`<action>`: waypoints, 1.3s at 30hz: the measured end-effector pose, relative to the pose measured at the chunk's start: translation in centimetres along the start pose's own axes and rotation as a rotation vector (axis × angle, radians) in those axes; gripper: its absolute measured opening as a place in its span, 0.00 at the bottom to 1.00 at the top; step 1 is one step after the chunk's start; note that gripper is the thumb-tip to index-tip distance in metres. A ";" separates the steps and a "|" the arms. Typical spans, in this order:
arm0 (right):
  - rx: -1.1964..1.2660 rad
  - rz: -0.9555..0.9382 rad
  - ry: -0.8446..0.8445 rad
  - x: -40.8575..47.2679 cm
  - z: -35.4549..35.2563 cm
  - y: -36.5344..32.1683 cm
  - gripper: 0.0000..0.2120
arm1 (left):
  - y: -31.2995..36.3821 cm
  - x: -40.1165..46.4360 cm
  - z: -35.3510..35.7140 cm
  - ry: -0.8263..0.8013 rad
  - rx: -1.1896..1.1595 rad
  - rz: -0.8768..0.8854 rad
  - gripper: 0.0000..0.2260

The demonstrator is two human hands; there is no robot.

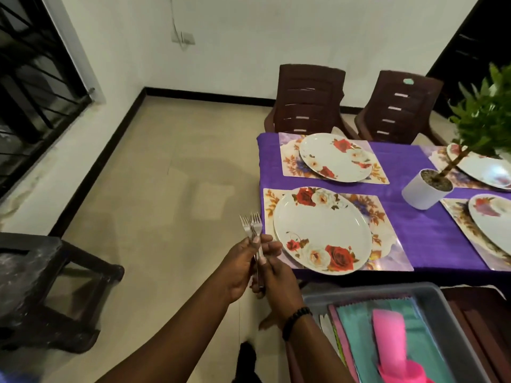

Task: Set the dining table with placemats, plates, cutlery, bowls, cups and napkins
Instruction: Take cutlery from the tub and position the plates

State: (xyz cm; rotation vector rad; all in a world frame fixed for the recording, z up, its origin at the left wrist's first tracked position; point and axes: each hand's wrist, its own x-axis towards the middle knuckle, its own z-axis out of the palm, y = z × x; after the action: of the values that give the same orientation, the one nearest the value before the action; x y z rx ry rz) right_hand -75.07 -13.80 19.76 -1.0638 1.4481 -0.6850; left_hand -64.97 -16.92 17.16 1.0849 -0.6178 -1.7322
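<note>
Both hands hold a small bunch of steel forks (253, 226) just left of the table's near corner, tines pointing up. My left hand (243, 268) grips the handles from the left, and my right hand (272, 269) pinches them from the right. Beside the forks lies a floral plate (322, 230) on a floral placemat (387, 244). A second plate (334, 157) sits on its own placemat (287, 158) at the far side. Two more plates (490, 217) show at the right edge. The table wears a purple cloth (409, 214).
A grey tray (431, 302) at the lower right holds folded teal and pink napkins (387, 330). A white potted plant (427, 189) stands mid-table. Two brown chairs (309, 100) face the far side. A dark stool (41, 286) stands on the floor at left.
</note>
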 end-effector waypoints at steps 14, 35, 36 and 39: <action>-0.177 -0.025 0.205 13.7 -3.2 -1.6 0.11 | 3.1 10.3 -3.1 0.154 0.262 -0.227 0.10; -0.319 0.062 0.487 22.1 -1.4 -1.6 0.10 | 3.2 18.2 -6.3 0.257 0.141 -0.348 0.10; -0.380 0.057 0.472 22.3 -1.0 -1.4 0.13 | 3.1 18.4 -6.4 0.270 0.128 -0.368 0.09; -0.584 -0.006 0.419 22.7 0.1 -1.0 0.16 | 2.6 18.8 -6.4 0.280 0.126 -0.403 0.08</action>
State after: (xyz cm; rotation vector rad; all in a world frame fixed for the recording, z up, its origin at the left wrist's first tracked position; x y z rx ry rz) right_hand -73.25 -34.51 10.59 -1.4229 2.0861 -0.5146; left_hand -60.74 -34.70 8.87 1.5934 -0.3505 -1.8458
